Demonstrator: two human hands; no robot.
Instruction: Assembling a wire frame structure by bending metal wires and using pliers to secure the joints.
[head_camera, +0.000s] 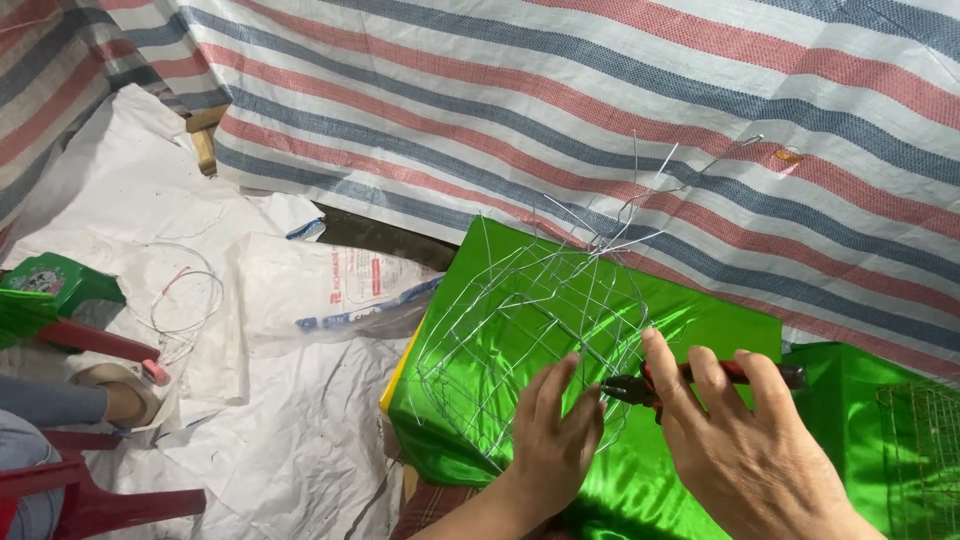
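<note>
A rounded cage-like frame of thin silver wire (520, 320) lies on shiny green fabric (720, 330), with loose wire ends sticking up at its far side. My left hand (555, 435) rests on the near side of the frame, fingers curled over its wires. My right hand (740, 440) grips red-handled pliers (640, 388). The dark jaws of the pliers point left and meet a wire of the frame just beside my left fingertips.
A red, white and blue striped tarp (600, 100) covers the back. White plastic sacks (300, 290) and a loose coil of wire (185, 300) lie on the left. Another person's foot (115, 392) and red stool legs (95, 340) are at far left. A second wire frame (915, 440) sits at right.
</note>
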